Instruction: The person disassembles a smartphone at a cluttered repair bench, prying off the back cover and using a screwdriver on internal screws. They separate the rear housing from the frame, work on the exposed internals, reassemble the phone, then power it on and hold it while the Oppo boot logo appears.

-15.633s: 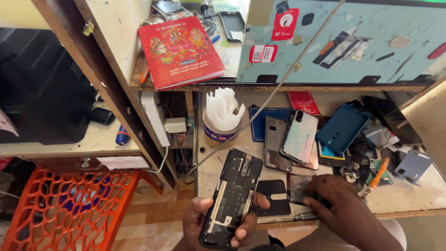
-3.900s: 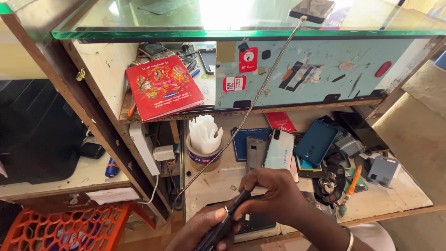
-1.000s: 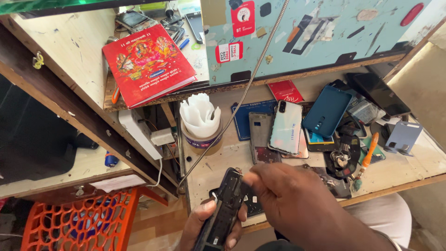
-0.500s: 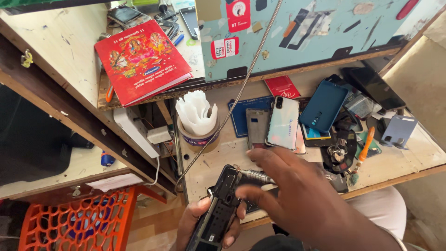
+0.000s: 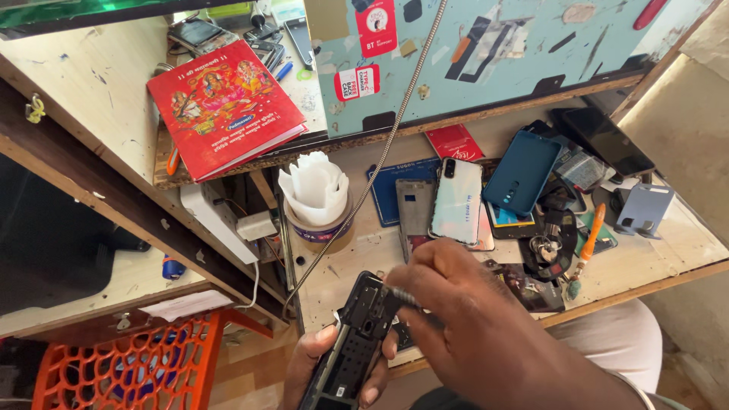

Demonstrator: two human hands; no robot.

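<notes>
The left hand (image 5: 315, 372) grips an opened phone (image 5: 351, 342) from below, fingers wrapped round its edges — the phone's dark inside faces up, low at the front of the wooden bench (image 5: 683, 243). The right hand (image 5: 463, 311) is pinched shut on a thin metal tool (image 5: 401, 296), whose tip touches the upper end of the phone.

Behind the hands a white phone (image 5: 456, 201) lies back up on the bench, a teal phone case (image 5: 522, 173) just beside it, and an orange-handled screwdriver (image 5: 588, 239) further right. A tub of white paper (image 5: 317, 199) stands near the shelf post. A red booklet (image 5: 220, 106) rests on the upper shelf — an orange plastic stool (image 5: 114, 364) sits below, at left.
</notes>
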